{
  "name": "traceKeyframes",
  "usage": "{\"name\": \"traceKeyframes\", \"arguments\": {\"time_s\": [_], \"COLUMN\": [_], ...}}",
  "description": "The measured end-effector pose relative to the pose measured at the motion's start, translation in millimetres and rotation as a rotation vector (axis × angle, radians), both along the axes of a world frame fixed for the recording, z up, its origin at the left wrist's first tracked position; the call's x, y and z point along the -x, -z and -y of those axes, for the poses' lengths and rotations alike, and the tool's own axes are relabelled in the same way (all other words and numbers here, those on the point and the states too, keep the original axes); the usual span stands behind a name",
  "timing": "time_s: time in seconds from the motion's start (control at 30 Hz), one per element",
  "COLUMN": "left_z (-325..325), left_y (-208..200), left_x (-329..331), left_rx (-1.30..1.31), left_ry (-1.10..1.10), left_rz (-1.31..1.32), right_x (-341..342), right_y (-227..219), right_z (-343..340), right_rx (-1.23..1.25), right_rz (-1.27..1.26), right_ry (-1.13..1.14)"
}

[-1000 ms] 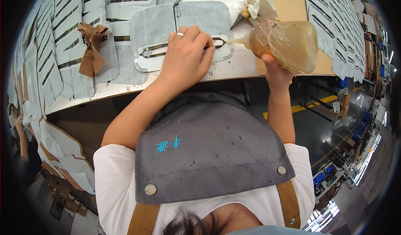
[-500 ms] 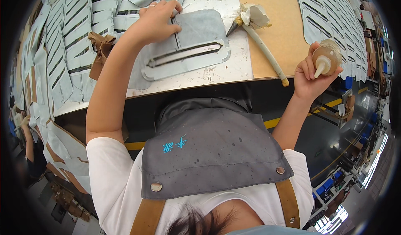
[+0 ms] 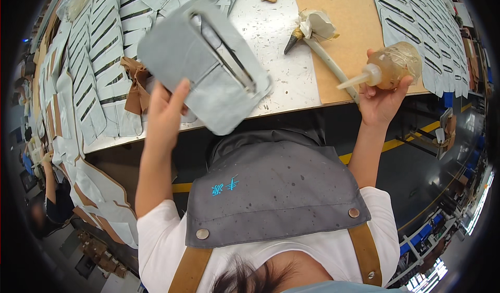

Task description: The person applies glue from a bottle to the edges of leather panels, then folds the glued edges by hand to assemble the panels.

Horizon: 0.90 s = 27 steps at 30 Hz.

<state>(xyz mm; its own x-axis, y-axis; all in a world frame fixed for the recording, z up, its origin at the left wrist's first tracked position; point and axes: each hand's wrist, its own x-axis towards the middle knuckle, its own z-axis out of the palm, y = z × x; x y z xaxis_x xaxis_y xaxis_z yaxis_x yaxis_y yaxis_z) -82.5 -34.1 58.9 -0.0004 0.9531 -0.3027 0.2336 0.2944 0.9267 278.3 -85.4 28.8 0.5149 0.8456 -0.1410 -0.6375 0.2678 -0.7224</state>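
My left hand (image 3: 167,102) grips a light grey leather panel (image 3: 172,53) by its edge, thumb on top. The panel is lifted and tilted over the table's front edge, with a long zipper slot (image 3: 224,53) across it and a seam meeting that slot. In my right hand (image 3: 383,102) is a squeeze bottle (image 3: 398,63) of amber fluid, its pale nozzle pointing left. A hammer (image 3: 328,63) lies between the two hands, its head toward the far left and some white crumpled material around it.
Overlapping grey panels with slots (image 3: 107,48) cover the table's left side, and more (image 3: 411,32) lie at the far right. A crumpled brown scrap (image 3: 136,84) rests near my left hand. A tan board (image 3: 344,11) covers the table's right part. Another person's arm (image 3: 49,175) shows at far left.
My left hand has picked the panel up off the table, turned it and drawn it nearer. My right hand has tipped the bottle so its nozzle swings left.
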Motion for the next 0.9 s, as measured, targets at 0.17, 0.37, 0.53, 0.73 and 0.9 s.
{"name": "traceKeyframes", "arguments": {"time_s": [0.17,0.37,0.53,0.73,0.9], "left_z": [49,30,-20,-19,-20], "left_y": [5,-11,45,64,64], "left_x": [-4,-39,-80,-85,-85], "left_rx": [0.53,0.022,-0.819,-0.772,-0.76], "left_ry": [0.303,0.78,0.501,0.474,0.476], "left_rz": [0.099,-0.207,-0.56,-0.561,-0.537], "right_x": [8,32,50,50,61], "right_y": [15,21,29,38,34], "right_z": [1,-2,-16,-13,-14], "right_rx": [0.01,0.017,0.009,-0.032,-0.035], "right_rz": [0.182,0.388,0.679,0.94,0.936], "right_ry": [-0.221,-0.237,-0.089,-0.023,-0.037]}}
